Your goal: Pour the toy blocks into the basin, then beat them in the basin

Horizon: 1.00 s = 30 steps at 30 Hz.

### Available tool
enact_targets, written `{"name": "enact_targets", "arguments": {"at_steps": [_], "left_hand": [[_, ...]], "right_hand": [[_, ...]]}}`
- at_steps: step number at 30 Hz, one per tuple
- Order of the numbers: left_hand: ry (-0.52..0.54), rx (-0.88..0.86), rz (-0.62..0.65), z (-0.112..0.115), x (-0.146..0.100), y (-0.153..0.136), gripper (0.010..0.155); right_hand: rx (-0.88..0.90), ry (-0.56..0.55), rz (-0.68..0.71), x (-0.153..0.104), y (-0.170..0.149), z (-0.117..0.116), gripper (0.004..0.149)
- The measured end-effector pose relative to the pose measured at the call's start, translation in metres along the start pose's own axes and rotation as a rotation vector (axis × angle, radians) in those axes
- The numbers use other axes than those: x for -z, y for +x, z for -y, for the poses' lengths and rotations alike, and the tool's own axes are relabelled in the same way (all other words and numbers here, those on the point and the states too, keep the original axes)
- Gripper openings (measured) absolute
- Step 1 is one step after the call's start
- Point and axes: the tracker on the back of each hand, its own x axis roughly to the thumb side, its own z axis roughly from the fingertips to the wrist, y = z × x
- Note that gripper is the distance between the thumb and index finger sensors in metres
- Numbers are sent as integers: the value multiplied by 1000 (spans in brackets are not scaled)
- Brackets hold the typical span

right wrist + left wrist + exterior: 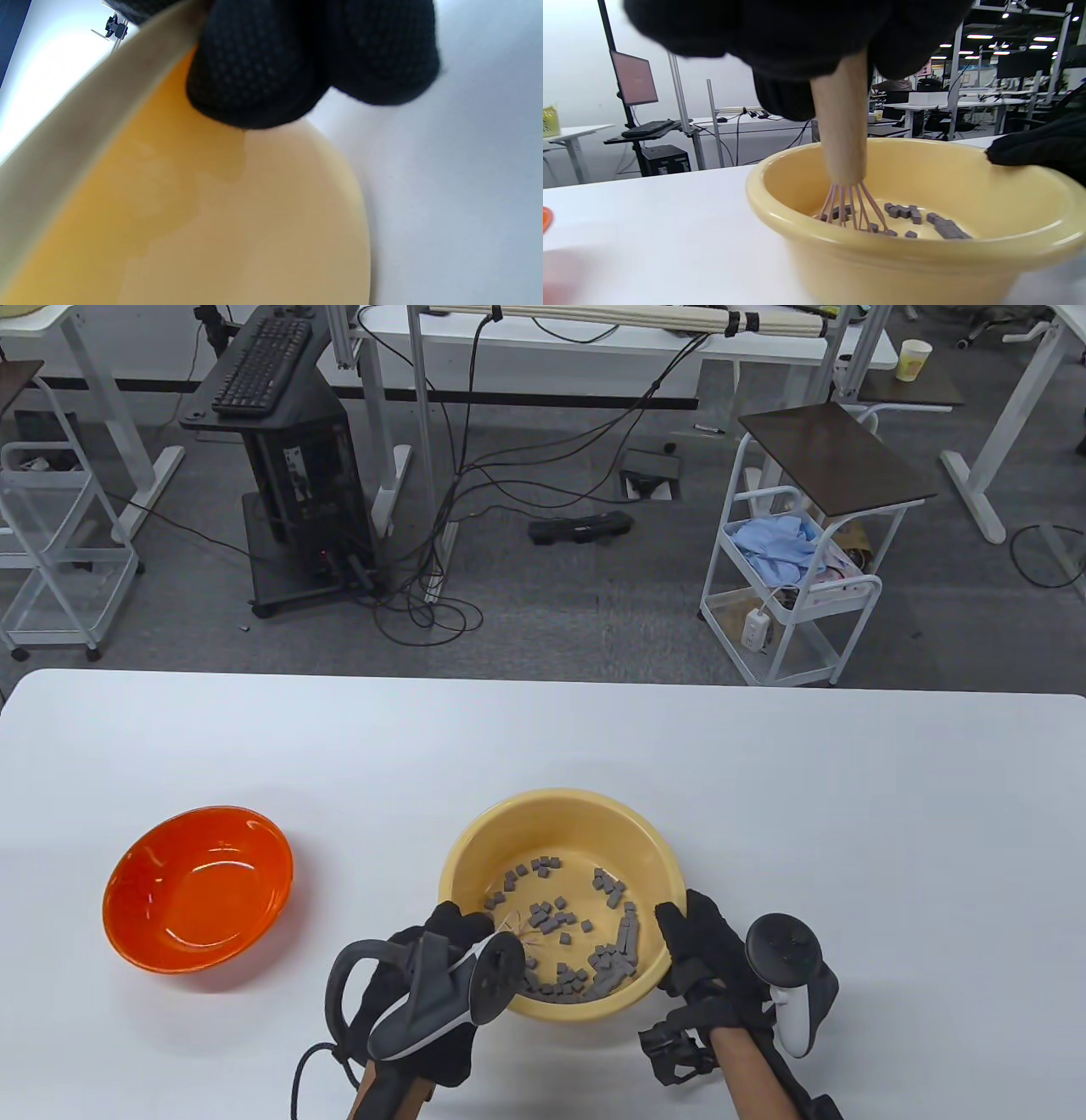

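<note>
The left hand (441, 976) is curling round a whisk handle (840, 127), while the right hand (708, 959) is seemingly gripping the basin rim (670, 891).

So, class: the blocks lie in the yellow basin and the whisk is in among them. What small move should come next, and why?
Probably a short stirring stroke of the whisk through the grey blocks. The left hand grips its handle, the wires sit down among the blocks, and the right hand holds the rim of the yellow basin, steadying it. The orange bowl lies emptied.
</note>
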Motion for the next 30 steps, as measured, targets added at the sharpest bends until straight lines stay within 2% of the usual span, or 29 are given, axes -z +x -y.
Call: {"name": "enact_targets", "arguments": {"at_steps": [4,9,14,17,22,30], "left_hand": [[6,-89,46,1,1,0,42],[-28,-273,139,13,10,3,43],[-190,-449,317,35,24,19,49],[-185,-400,323,41,27,27,48],[-90,-218,233,48,28,37,46],[8,-40,94,55,31,33,46]], "right_hand": [[1,2,0,0,0,0,57],[2,3,0,0,0,0,57],[5,5,-2,0,0,0,57],[5,7,0,0,0,0,57],[8,11,3,0,0,0,58],[8,15,5,0,0,0,58]]}}
